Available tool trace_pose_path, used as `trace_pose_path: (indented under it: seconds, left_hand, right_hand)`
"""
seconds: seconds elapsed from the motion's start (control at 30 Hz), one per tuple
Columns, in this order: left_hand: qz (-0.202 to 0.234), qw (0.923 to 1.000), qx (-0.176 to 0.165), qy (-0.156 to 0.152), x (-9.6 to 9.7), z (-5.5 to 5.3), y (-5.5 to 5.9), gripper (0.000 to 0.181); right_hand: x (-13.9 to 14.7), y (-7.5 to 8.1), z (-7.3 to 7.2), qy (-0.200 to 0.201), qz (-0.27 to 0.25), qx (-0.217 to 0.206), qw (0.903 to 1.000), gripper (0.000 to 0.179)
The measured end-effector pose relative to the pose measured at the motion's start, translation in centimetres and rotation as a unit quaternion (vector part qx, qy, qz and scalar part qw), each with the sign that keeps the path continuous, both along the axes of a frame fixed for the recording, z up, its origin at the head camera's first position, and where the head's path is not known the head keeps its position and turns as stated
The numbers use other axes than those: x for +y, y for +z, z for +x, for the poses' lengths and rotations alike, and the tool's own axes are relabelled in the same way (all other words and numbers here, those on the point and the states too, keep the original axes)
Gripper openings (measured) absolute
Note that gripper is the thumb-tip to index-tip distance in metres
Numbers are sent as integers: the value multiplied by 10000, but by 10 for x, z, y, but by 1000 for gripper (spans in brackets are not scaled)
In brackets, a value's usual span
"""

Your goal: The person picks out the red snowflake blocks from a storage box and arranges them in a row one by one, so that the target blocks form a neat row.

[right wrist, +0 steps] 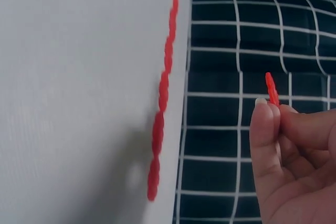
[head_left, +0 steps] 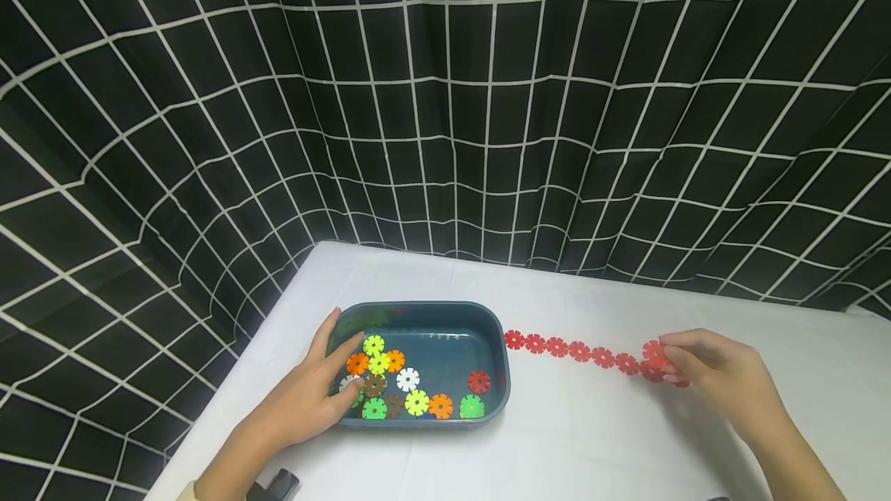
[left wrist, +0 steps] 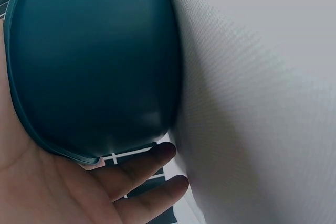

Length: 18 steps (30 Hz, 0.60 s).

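Observation:
On the white table stands a dark teal plastic bin [head_left: 445, 315] with notched flower-shaped discs [head_left: 417, 402] in several colours. My left hand [head_left: 313, 393] rests over its left end. Thumb and index finger reach in over the rim, while in the left wrist view two fingers [left wrist: 147, 195] extend past the outer wall [left wrist: 94, 66]. To the right of the bin a chain of red discs [head_left: 579, 351] runs along the table. Above its right end, my right hand [head_left: 731, 385] pinches a red notched disc [right wrist: 271, 88] between thumb and fingertips, apart from the chain.
A red disc [head_left: 479, 382] lies at the bin's right side, near a green one [head_left: 472, 407]. Black cloth with white grid lines [head_left: 452, 138] hangs behind and to the left of the table [head_left: 557, 439]. A dark object [head_left: 281, 483] shows beside the left wrist.

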<state>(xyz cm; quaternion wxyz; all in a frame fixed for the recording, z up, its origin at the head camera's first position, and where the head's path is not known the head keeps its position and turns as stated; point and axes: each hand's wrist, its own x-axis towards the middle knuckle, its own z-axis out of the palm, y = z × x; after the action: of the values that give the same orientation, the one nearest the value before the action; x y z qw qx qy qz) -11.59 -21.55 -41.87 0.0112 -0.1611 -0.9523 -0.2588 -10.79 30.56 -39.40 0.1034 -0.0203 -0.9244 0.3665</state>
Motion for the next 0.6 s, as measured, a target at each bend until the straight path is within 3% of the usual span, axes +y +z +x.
trace_pose_path:
  seconds: [0.3,0.6]
  left_hand:
    - [0,10000,-12,-4,0,1,1,61]
    - [-20,10000,-62,27,0,0,0,61]
  right_hand:
    - [23,-1,-3,-71,658,-207,9976,19]
    - [46,-8,-10,-19,901,-660,9937,18]
